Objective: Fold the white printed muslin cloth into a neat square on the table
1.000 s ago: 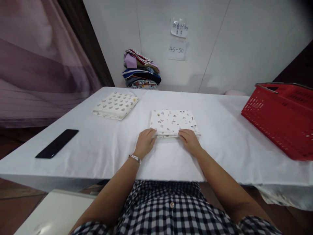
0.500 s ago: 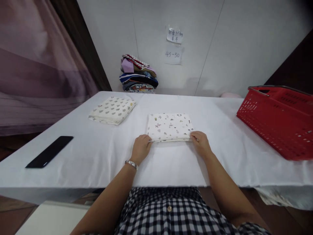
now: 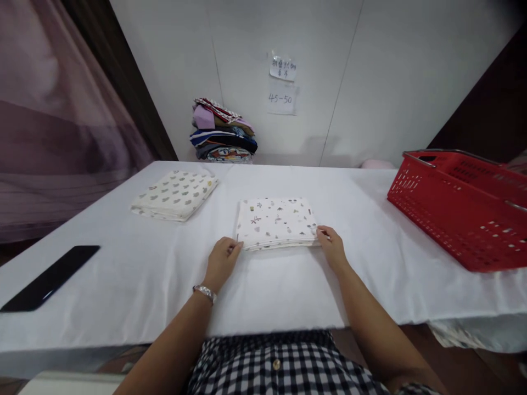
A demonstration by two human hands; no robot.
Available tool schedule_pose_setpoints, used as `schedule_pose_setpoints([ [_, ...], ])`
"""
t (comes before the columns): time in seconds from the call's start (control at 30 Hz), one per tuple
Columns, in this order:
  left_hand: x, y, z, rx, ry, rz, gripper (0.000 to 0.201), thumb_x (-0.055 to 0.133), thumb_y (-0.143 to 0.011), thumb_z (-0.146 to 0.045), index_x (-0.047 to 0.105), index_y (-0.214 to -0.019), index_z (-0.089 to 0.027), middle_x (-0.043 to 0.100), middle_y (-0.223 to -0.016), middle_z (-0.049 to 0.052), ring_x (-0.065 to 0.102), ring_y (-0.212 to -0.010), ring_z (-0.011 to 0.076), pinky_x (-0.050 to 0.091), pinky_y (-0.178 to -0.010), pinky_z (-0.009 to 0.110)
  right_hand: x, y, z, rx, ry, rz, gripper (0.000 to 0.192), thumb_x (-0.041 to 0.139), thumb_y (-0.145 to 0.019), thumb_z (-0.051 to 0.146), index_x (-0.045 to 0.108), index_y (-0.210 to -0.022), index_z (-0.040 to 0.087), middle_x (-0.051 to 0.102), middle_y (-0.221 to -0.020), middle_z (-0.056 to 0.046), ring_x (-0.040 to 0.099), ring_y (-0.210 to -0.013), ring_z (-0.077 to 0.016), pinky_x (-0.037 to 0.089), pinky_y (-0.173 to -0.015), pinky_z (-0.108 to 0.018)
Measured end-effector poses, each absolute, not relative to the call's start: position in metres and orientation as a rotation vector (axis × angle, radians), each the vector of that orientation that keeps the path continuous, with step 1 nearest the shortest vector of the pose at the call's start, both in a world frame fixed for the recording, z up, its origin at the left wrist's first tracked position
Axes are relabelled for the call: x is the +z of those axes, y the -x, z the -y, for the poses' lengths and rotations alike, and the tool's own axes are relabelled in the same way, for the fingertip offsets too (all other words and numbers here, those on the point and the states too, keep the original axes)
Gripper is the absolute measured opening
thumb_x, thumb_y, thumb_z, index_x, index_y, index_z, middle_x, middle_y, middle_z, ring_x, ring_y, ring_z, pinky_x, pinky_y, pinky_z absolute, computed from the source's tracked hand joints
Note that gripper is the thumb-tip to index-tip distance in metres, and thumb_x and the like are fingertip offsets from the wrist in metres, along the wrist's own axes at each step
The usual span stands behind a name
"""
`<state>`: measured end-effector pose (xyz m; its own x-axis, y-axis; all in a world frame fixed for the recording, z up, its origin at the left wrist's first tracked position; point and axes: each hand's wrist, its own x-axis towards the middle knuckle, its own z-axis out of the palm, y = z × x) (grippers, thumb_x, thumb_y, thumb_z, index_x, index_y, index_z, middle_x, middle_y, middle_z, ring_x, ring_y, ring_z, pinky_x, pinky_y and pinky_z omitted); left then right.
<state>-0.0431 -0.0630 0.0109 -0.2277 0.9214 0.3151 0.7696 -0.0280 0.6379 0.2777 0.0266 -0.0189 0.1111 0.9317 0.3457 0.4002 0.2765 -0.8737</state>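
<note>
In front of me on the table lies a folded white cloth (image 3: pixel 276 219) with small sea-themed prints, including a starfish shape. Its layered edge faces me. My left hand (image 3: pixel 222 260), with a silver bracelet at the wrist, is closed at the near left corner, thumb and fingers together on the edge. At the near right corner my right hand (image 3: pixel 331 248) pinches the cloth between thumb and fingers. Farther left, apart from both hands, sits a second folded white cloth (image 3: pixel 175 193) with grey leaf-like prints.
A black phone-like slab (image 3: pixel 51 278) lies at the left of the white-covered table (image 3: pixel 164 285). On the right stands a red perforated basket (image 3: pixel 453 211) with metal handles. Stacked folded fabrics (image 3: pixel 224 131) rise beyond the back edge, by a wall with paper signs (image 3: pixel 282 82).
My view has shifted slightly, so everything sits a little differently in the picture. Both hands stay at the near corners of the cloth, the left one's fingers slightly farther outward.
</note>
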Motion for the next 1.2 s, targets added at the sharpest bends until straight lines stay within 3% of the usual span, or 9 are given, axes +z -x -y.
schedule_pose_setpoints([
  [0.13,0.010,0.042,0.060,1.070,-1.675,-2.111,0.026,0.047,-0.081,-0.043,0.047,-0.065,-0.022,0.054,-0.068,-0.001,0.051,-0.062,0.0145,0.042,-0.061,0.028,-0.024,-0.280,-0.031,0.596,1.350,1.547,0.036,0.055,-0.078,0.044,0.064,-0.103,0.019,0.068,-0.092,-0.009,0.062,-0.074,-0.0214,0.052,-0.065,-0.036],
  [0.37,0.007,0.040,0.059,1.120,-1.519,-2.189,0.012,0.050,-0.076,-0.034,0.052,-0.077,-0.022,0.057,-0.069,-0.002,0.055,-0.061,0.0147,0.042,-0.059,0.027,-0.029,-0.283,-0.034,0.548,1.396,1.677,0.041,0.052,-0.079,0.037,0.057,-0.117,0.022,0.064,-0.105,-0.008,0.062,-0.078,-0.0221,0.054,-0.067,-0.039],
  [0.5,0.004,0.043,0.058,1.114,-1.453,-2.180,0.016,0.045,-0.078,-0.026,0.054,-0.091,-0.022,0.057,-0.064,-0.003,0.056,-0.058,0.0149,0.042,-0.057,0.027,-0.021,-0.279,-0.026,0.338,1.335,1.740,0.040,0.050,-0.083,0.034,0.055,-0.121,0.023,0.055,-0.122,-0.011,0.053,-0.108,-0.0276,0.051,-0.082,-0.046],
  [0.63,0.006,0.045,0.050,1.152,-1.365,-2.136,0.031,0.046,-0.082,-0.040,0.054,-0.103,-0.019,0.063,-0.077,0.002,0.060,-0.066,0.0163,0.045,-0.063,0.029,-0.013,-0.272,-0.021,0.221,1.214,1.888,0.038,0.047,-0.087,0.033,0.055,-0.122,0.022,0.045,-0.137,-0.010,0.036,-0.128,-0.0282,0.038,-0.101,-0.051],
  [0.8,0.017,0.042,0.037,0.938,-1.371,-2.228,0.047,0.046,-0.082,-0.046,0.048,-0.119,-0.018,0.063,-0.109,0.009,0.062,-0.088,0.0191,0.044,-0.077,0.030,-0.015,-0.266,-0.024,0.342,1.172,2.167,0.036,0.042,-0.090,0.035,0.063,-0.113,0.018,0.057,-0.125,-0.009,0.039,-0.127,-0.0267,0.033,-0.106,-0.049],
  [0.93,0.022,0.040,0.030,0.729,-1.437,-2.270,0.052,0.049,-0.081,-0.041,0.043,-0.126,-0.016,0.065,-0.106,0.009,0.061,-0.095,0.0221,0.042,-0.079,0.031,-0.019,-0.267,-0.024,0.426,1.209,2.051,0.038,0.044,-0.088,0.040,0.064,-0.112,0.018,0.055,-0.128,-0.009,0.037,-0.129,-0.0252,0.031,-0.107,-0.047],
  [1.03,0.023,0.041,0.027,0.704,-1.463,-2.259,0.052,0.050,-0.081,-0.040,0.042,-0.126,-0.016,0.066,-0.104,0.008,0.061,-0.093,0.0222,0.042,-0.077,0.030,-0.019,-0.269,-0.025,0.515,1.338,1.775,0.044,0.046,-0.084,0.046,0.062,-0.114,0.017,0.047,-0.135,-0.011,0.043,-0.124,-0.0261,0.039,-0.100,-0.044],
  [1.2,0.024,0.044,0.024,0.691,-1.439,-2.265,0.051,0.049,-0.080,-0.040,0.043,-0.126,-0.017,0.065,-0.105,0.008,0.061,-0.093,0.0232,0.042,-0.074,0.031,-0.015,-0.267,-0.028,0.658,1.522,1.575,0.052,0.052,-0.077,0.043,0.057,-0.121,0.016,0.057,-0.125,-0.011,0.053,-0.113,-0.0267,0.041,-0.097,-0.043],
])
